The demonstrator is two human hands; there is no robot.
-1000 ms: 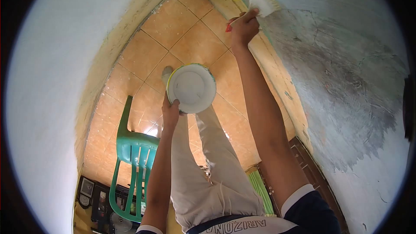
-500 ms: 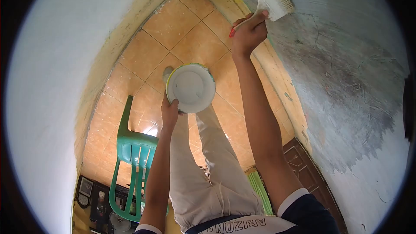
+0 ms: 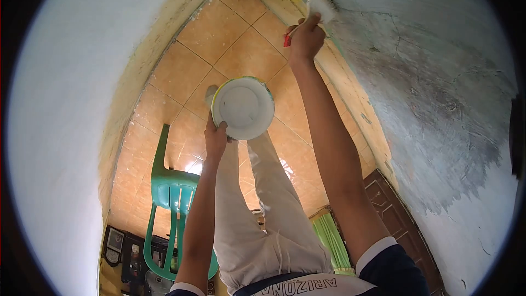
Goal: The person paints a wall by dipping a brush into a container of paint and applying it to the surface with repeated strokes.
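In my right hand (image 3: pixel 307 43) is a wide paintbrush (image 3: pixel 320 9), its pale head covered in white and its bristles against the grey, patchy wall (image 3: pixel 427 104). A bit of the red handle end shows below my fingers. My left hand (image 3: pixel 217 134) grips the rim of a round paint bucket (image 3: pixel 243 108), thumb over the edge and fingers partly hidden underneath. The bucket looks white inside, with yellow and green smears around its rim. It is held out in front of my legs, above the tiled floor.
A green plastic chair (image 3: pixel 172 192) stands at lower left, close by my left arm. A pale wall (image 3: pixel 60 115) rises on the left. Orange floor tiles (image 3: pixel 230 38) narrow toward the far corner. A brown door (image 3: pixel 397 214) and green curtain (image 3: pixel 331 235) are at lower right.
My right hand and the paintbrush have shifted left and slightly down along the wall. The bucket has moved only slightly, still in my left hand.
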